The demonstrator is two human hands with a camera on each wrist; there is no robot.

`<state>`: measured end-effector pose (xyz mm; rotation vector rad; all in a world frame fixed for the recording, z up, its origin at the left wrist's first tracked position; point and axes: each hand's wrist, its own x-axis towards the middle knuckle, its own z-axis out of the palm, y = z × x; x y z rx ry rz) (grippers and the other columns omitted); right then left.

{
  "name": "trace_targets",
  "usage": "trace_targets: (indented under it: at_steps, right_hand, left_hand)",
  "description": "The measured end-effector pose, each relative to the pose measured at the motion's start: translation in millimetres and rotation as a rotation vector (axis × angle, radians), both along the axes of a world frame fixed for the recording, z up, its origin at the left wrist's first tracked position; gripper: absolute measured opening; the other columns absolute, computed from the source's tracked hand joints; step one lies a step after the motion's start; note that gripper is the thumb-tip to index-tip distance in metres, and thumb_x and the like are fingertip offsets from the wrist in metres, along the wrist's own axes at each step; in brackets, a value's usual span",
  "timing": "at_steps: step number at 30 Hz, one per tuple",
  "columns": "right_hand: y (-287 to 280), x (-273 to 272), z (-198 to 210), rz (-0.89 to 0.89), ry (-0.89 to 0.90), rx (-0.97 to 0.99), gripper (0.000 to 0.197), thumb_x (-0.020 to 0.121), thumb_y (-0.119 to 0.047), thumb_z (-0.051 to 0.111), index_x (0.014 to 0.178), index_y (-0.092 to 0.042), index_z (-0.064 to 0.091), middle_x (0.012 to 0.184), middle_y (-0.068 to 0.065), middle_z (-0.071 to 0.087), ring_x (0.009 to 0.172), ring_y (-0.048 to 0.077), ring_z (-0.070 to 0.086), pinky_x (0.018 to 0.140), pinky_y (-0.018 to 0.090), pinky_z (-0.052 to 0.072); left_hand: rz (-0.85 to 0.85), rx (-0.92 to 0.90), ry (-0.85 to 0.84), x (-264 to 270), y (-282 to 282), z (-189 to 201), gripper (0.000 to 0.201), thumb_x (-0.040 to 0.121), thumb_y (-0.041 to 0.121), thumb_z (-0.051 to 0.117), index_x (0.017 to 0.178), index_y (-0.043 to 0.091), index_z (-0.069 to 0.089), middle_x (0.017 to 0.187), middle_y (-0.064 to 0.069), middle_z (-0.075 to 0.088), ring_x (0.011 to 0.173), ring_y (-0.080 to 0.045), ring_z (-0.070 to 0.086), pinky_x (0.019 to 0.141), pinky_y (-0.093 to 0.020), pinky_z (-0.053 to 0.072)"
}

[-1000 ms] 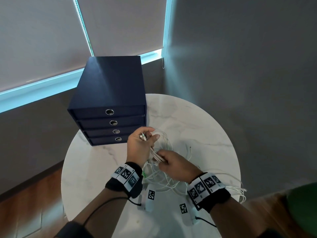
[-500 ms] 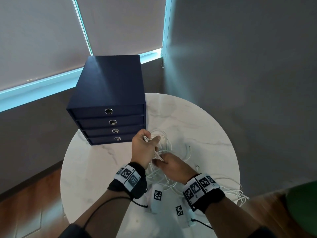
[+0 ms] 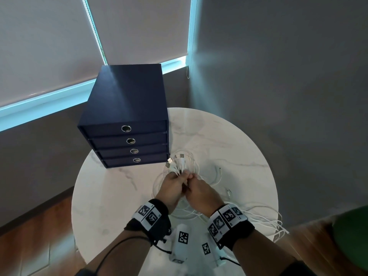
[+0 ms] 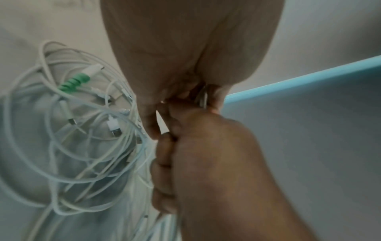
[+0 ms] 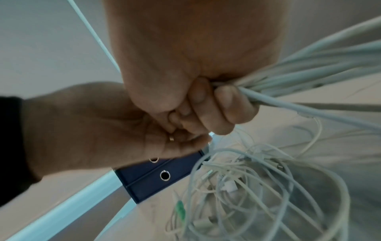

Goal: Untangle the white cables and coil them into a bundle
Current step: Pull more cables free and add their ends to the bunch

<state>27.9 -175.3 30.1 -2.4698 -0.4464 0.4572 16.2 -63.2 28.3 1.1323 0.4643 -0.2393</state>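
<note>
A tangle of white cables (image 3: 209, 176) lies on the round marble table (image 3: 111, 196), with strands trailing off the right edge (image 3: 274, 222). My left hand (image 3: 173, 184) grips a bunch of cable ends, and their USB plugs (image 3: 175, 162) fan out above the fist. My right hand (image 3: 199, 190) touches the left and grips the same bunch of strands (image 5: 299, 78). Loose loops hang below the hands (image 4: 82, 138), one carrying a green cable protector (image 4: 74, 81). The fingertips are hidden in the head view.
A dark blue chest with several drawers (image 3: 127, 120) stands at the table's back left, close to the hands. Grey walls and a window blind (image 3: 49, 36) are behind it. Wooden floor (image 3: 29, 246) lies below the table rim.
My hands have closed together into one grip. The cable plugs now stick out above my left fist, where before they were tucked in its fingers.
</note>
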Motion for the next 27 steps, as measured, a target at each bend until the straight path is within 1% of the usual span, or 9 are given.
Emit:
trace_targets:
  at_steps: [3,6,9,13,16,19,23,25,27]
  right_hand:
    - [-7.7,-1.6,-10.1,-0.012,-0.085,-0.122,0.031,0.096,-0.039,0.04,0.112,-0.02,0.059,0.105,0.01,0.069,0.096,0.033,0.066,0.078,0.041,0.054]
    - [-45.8,2.6,-24.6,-0.051,-0.012,-0.177,0.033,0.096,-0.044,0.046,0.099,-0.018,0.065,0.096,0.009,0.07,0.091,0.031,0.066,0.076,0.036,0.051]
    - [-111.3,7.8,-43.0,-0.112,0.064,-0.29,0.033,0.097,-0.046,0.049,0.092,-0.018,0.066,0.098,0.009,0.069,0.098,0.029,0.065,0.079,0.035,0.046]
    - [-192.8,9.2,-42.8,-0.273,0.132,-0.327,0.026,0.095,-0.045,0.054,0.084,-0.026,0.069,0.082,-0.001,0.072,0.089,0.021,0.07,0.075,0.033,0.052]
    - [-221.7,6.5,-34.8,-0.348,0.093,-0.339,0.017,0.095,-0.033,0.057,0.089,-0.028,0.072,0.083,-0.004,0.073,0.089,0.021,0.069,0.074,0.032,0.05]
    - [-228.5,5.1,-41.9,-0.35,0.183,-0.475,0.018,0.091,-0.023,0.058,0.074,-0.022,0.061,0.07,-0.003,0.063,0.088,0.025,0.068,0.065,0.027,0.041]
    - [-227.4,11.2,-38.7,-0.244,0.426,-0.556,0.029,0.074,-0.037,0.08,0.078,-0.022,0.055,0.067,-0.007,0.058,0.066,0.012,0.062,0.052,0.02,0.04]
    - [-215.4,22.5,-27.4,-0.112,0.494,-0.583,0.049,0.06,-0.054,0.084,0.088,-0.024,0.057,0.082,-0.008,0.064,0.074,0.009,0.063,0.06,0.022,0.048]
    - [-195.3,36.5,-14.9,-0.031,0.429,-0.606,0.049,0.061,-0.059,0.08,0.09,-0.024,0.06,0.091,-0.007,0.067,0.087,0.015,0.065,0.076,0.03,0.053]
  left_hand:
    - [0.164,-0.134,-0.018,8.7,-2.4,3.1,0.035,0.104,0.019,0.048,0.072,0.006,0.053,0.072,-0.017,0.064,0.078,-0.033,0.068,0.085,-0.043,0.054]
    - [0.393,-0.333,-0.024,20.7,16.4,9.4,0.036,0.106,0.021,0.042,0.071,0.012,0.048,0.053,-0.001,0.037,0.046,-0.018,0.048,0.063,-0.038,0.053]
    - [0.441,-0.41,-0.063,30.8,52.4,21.6,0.038,0.107,0.026,0.035,0.071,0.017,0.043,0.047,0.007,0.027,0.036,-0.009,0.025,0.04,-0.021,0.034]
    - [0.412,-0.374,-0.086,33.0,84.8,27.2,0.039,0.107,0.027,0.033,0.069,0.019,0.041,0.046,0.009,0.026,0.034,-0.006,0.02,0.033,-0.017,0.02]
    - [0.32,-0.312,-0.047,24.9,77.2,17.5,0.037,0.107,0.026,0.034,0.071,0.019,0.04,0.048,0.009,0.026,0.035,-0.005,0.021,0.034,-0.015,0.018]
    - [0.253,-0.241,-0.022,10.8,54.0,5.4,0.037,0.107,0.029,0.037,0.072,0.018,0.042,0.051,0.008,0.025,0.037,-0.007,0.02,0.036,-0.015,0.022]
    - [0.232,-0.09,-0.043,0.3,33.1,-7.8,0.038,0.107,0.032,0.041,0.072,0.017,0.042,0.051,0.006,0.024,0.039,-0.01,0.021,0.042,-0.018,0.022]
    - [0.234,-0.031,-0.061,-1.3,31.3,-13.6,0.038,0.107,0.031,0.041,0.072,0.016,0.042,0.051,0.006,0.025,0.039,-0.01,0.022,0.043,-0.019,0.022]
    - [0.23,0.003,-0.062,-2.3,29.2,-17.7,0.037,0.106,0.03,0.041,0.072,0.016,0.041,0.05,0.006,0.026,0.039,-0.01,0.023,0.042,-0.02,0.023]
